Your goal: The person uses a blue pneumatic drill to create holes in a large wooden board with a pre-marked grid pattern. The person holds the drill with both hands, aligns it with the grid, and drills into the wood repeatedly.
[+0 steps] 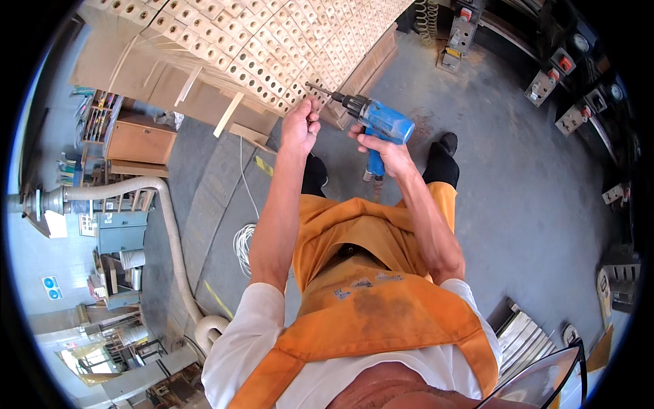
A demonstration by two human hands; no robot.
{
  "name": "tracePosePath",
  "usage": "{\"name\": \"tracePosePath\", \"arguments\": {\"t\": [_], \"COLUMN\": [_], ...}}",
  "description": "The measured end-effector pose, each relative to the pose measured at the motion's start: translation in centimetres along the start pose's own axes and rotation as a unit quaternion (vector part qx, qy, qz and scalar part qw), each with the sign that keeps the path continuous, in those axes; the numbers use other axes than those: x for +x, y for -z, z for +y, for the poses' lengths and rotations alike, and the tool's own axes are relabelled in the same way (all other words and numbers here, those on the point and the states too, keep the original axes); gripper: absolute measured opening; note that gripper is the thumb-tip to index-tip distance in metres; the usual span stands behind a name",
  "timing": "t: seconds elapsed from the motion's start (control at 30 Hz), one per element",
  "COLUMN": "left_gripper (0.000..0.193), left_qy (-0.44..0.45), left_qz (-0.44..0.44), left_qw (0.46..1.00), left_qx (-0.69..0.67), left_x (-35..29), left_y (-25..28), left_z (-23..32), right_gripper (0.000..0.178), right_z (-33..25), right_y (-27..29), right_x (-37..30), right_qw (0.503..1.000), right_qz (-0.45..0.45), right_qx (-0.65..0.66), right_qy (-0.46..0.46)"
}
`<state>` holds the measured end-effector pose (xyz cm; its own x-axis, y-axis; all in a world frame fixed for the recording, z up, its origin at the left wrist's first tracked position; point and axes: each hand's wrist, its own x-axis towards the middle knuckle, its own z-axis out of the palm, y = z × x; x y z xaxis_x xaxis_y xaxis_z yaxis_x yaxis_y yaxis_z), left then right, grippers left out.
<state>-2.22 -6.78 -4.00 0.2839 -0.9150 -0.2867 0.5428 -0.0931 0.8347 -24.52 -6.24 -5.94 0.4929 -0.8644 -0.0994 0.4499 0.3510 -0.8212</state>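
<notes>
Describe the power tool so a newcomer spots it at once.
Start at the big stack of pale, holed wooden blocks up top. Near its lower corner, the right hand grips a pistol-shaped blue drill with a black chuck and thin bit. Its bright blue body stands out against pale wood and grey floor.

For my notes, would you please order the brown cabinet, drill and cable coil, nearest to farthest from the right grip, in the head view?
1. Drill, in that grip
2. Cable coil, to its left
3. Brown cabinet, far left
</notes>
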Motion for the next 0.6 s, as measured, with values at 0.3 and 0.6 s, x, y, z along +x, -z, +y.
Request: {"name": "tracePosePath", "arguments": {"t": [0.3,0.6], "left_gripper": [0.023,0.022], "left_qy": [0.006,-0.025], "left_qz": [-0.087,-0.047], "left_qw": [0.996,0.998], "left_qx": [-0.016,-0.029], "left_x": [-0.4,0.9], "left_y": [-0.2,-2.4], "left_z": [0.2,0.8], "right_gripper": [0.032,0.030], "right_z": [-1.1,0.3], "right_y": [4.0,1.5], "right_x": [-2.4,-0.9], "right_qw": [0.997,1.000], "right_qz": [-0.040,-0.017], "right_qx": [0.014,-0.014], "right_qy": [-0.068,-0.006]}}
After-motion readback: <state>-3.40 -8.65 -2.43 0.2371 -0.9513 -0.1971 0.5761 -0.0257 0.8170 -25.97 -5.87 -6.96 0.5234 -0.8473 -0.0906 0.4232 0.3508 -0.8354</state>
